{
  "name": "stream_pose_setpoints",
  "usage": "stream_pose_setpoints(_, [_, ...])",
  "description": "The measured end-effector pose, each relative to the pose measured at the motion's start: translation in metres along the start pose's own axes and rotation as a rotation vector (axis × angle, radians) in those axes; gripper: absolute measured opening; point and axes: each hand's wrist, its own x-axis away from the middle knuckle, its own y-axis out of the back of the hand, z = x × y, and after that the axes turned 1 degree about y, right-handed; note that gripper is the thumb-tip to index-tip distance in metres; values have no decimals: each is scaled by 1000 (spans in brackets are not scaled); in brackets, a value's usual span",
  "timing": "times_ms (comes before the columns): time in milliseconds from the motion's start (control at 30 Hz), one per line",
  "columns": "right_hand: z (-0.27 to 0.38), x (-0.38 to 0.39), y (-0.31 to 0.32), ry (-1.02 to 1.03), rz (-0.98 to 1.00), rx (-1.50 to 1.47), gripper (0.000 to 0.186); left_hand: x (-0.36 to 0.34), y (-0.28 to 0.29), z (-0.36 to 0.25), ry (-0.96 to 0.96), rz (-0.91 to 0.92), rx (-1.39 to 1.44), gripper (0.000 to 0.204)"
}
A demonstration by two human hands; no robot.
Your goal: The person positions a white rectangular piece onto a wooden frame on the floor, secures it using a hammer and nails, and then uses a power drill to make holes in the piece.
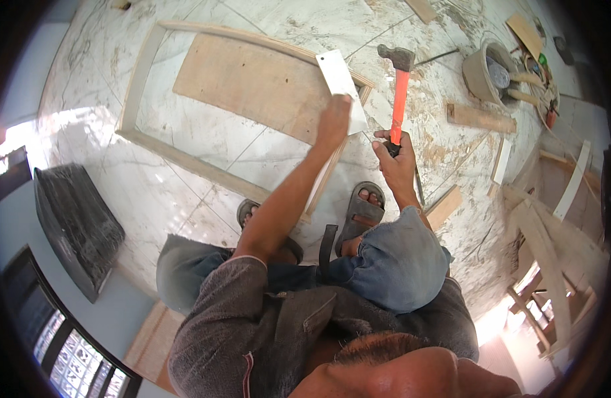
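Observation:
My left hand (334, 123) is closed on a flat white piece (335, 71) with a small hole near its far end. The piece lies across the right end of a rectangular wooden frame (206, 166) on the floor; its exact kind is unclear. My right hand (397, 162) grips a claw hammer (400, 99) low on its orange handle, with the dark head pointing away from me. Inside the frame rests a brown plywood panel (252, 83). My hands are a short way apart, above my sandalled feet.
A bucket (481, 73) holding tools stands at the far right, near a short board (481, 118). Wood offcuts (445, 207) and a thin dark rod (438, 56) lie on the dirty tiled floor (266, 179). A black plastic-like tub (80, 229) leans at the left wall.

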Motion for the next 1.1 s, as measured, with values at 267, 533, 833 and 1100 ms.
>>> stream_pose_setpoints(267, [4,6,4,65,-44,261,30,50,-24,-45,86,429,77,71])
stream_pose_setpoints(533, [-7,12,14,-136,41,202,33,60,-35,-33,61,420,15,68])
stream_pose_setpoints(833, [-25,-1,19,38,110,114,29,47,-28,-40,244,525,164,62])
stream_pose_setpoints(1100, [-28,-26,24,-141,3,-188,32,30,-11,-46,266,526,506,37])
